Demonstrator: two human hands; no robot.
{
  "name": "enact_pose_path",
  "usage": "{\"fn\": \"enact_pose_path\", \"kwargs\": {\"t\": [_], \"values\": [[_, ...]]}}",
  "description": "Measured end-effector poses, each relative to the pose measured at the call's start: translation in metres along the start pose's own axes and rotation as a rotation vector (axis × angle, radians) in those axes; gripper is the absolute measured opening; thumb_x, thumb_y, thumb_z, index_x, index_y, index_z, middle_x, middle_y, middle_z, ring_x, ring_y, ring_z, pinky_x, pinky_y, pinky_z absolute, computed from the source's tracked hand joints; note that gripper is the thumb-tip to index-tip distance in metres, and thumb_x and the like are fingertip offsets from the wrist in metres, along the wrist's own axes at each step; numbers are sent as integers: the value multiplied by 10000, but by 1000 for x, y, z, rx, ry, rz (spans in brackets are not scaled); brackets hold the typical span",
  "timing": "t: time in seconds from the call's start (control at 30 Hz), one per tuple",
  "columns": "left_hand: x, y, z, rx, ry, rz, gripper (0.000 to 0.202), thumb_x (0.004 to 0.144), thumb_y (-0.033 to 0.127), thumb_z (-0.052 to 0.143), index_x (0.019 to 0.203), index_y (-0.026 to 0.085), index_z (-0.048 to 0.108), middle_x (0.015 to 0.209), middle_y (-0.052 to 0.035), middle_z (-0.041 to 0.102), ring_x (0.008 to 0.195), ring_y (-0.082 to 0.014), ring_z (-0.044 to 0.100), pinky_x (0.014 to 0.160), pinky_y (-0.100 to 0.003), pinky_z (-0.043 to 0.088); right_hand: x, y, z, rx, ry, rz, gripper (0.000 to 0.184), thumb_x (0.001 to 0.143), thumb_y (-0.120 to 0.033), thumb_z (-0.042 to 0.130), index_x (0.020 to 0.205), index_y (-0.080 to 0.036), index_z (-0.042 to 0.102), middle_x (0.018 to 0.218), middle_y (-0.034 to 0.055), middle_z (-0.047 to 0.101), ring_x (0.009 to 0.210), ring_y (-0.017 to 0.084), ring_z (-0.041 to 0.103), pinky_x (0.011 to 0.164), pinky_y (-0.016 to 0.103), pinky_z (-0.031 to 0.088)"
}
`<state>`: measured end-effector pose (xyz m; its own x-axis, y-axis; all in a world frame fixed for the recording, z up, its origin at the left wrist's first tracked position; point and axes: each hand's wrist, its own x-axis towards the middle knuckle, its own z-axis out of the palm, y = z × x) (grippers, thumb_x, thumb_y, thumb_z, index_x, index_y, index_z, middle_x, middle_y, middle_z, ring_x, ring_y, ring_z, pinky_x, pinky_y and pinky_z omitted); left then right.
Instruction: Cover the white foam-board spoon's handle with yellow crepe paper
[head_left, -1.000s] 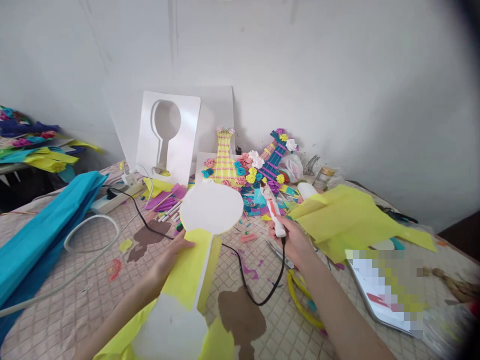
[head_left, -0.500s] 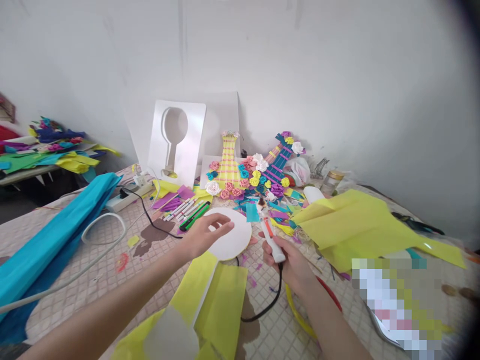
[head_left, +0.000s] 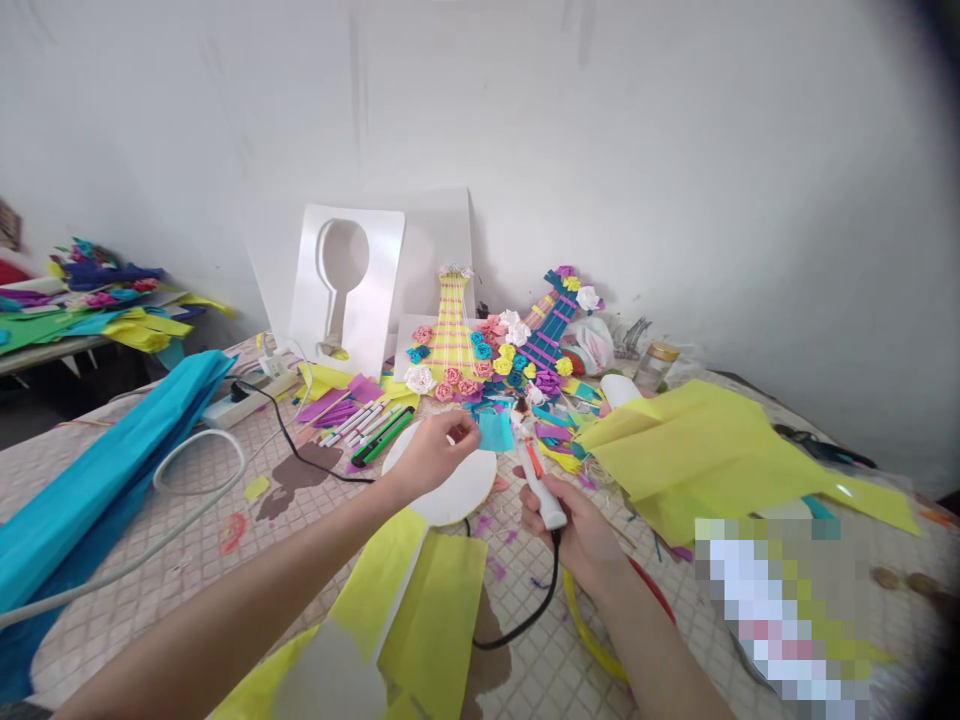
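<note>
My right hand is wrapped round a white glue gun with a red trigger and a black cord, its nozzle pointing up and away. My left hand reaches over the round white foam head of a paddle-shaped cutout, fingers curled in a pinch near a small teal paper piece; I cannot make out what they grip. Yellow paper wraps the cutout's neck below.
Two decorated paper guitars with paper roses lean at the wall beside a white foam board with a cutout hole. A large yellow sheet lies right, blue paper left, markers and a green cutter, a power strip.
My left hand moved from the yellow-wrapped neck up over the round foam head and closed into a pinch by the teal piece. The cutout now lies flatter. The glue gun barely shifted.
</note>
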<state>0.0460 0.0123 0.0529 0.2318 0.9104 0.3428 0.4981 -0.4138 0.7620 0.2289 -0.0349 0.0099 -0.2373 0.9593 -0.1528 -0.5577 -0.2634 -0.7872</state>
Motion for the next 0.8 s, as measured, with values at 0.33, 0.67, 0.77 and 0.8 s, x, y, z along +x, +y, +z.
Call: {"fn": "enact_pose_path", "kwargs": {"t": [0.33, 0.67, 0.77, 0.8], "values": [[7, -33, -33, 142, 108, -56, 133, 738, 210, 460, 622, 163, 505, 618, 16, 528, 600, -120, 487, 572, -246, 372, 5, -30, -27, 82, 321, -370, 211, 615, -293, 690, 758, -173, 590, 601, -17, 574, 524, 93, 490, 463, 202, 410], [107, -33, 47, 273, -125, -22, 234, 830, 322, 503, 912, 117, 579, 884, -37, 599, 777, -158, 579, 688, -339, 484, 6, -31, -31, 93, 349, -503, 292, 600, -295, 719, 843, -186, 599, 646, -15, 583, 552, 108, 508, 462, 228, 398], [134, -21, 89, 287, -185, -15, 253, 834, 311, 499, 1001, 130, 560, 982, -62, 588, 841, -170, 577, 727, -365, 487, 9, -30, -35, 80, 347, -521, 281, 601, -298, 714, 831, -191, 593, 641, -21, 579, 536, 97, 492, 467, 224, 388], [140, -18, 99, 292, -202, -23, 258, 835, 309, 498, 1017, 134, 555, 1000, -65, 584, 850, -172, 576, 731, -367, 488, 11, -30, -37, 74, 345, -526, 275, 604, -300, 712, 825, -192, 591, 637, -22, 577, 535, 94, 489, 472, 224, 387]]}}
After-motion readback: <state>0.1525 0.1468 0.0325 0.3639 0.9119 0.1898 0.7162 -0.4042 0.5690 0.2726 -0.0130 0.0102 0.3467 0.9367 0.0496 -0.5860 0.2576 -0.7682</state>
